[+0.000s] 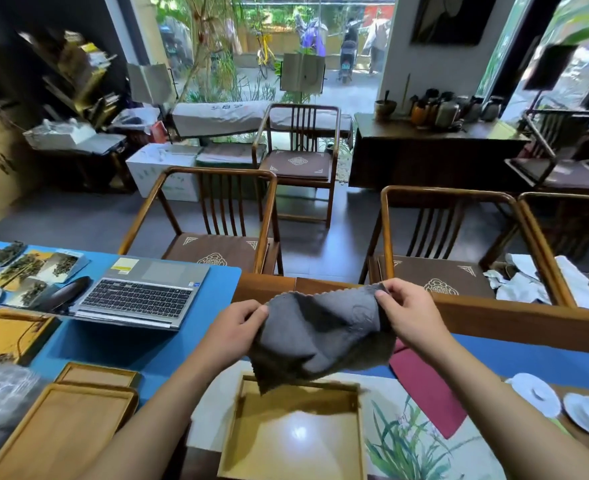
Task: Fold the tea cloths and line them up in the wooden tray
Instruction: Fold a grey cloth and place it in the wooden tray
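At the far left, small trays of dried tea leaves (26, 268) lay on the blue table cover (119, 344), and beside them an open laptop (144, 292) was lying flat. Nearer to the person, two flat wooden boards (64, 420) rested at the left edge.

The left hand (235, 327) pinched the left upper corner of the grey tea cloth (320, 337), with the thumb and fingers curled on the fabric. The cloth was held up in the air above the table, not touching it. Its long axis ran from left to right, a little higher on the right side, and the lower part hung down loosely, with one corner pointing down toward the wooden tray (230, 434). This tray stood directly under the cloth, on a mat with painted green leaves (410, 441).

The right hand (405, 313) gripped the right upper corner of the cloth in the same way, the fingers closed on its edge. A dark red cloth (428, 389) lay flat on the table to the right of the tray, and further right were white small dishes (563, 403).
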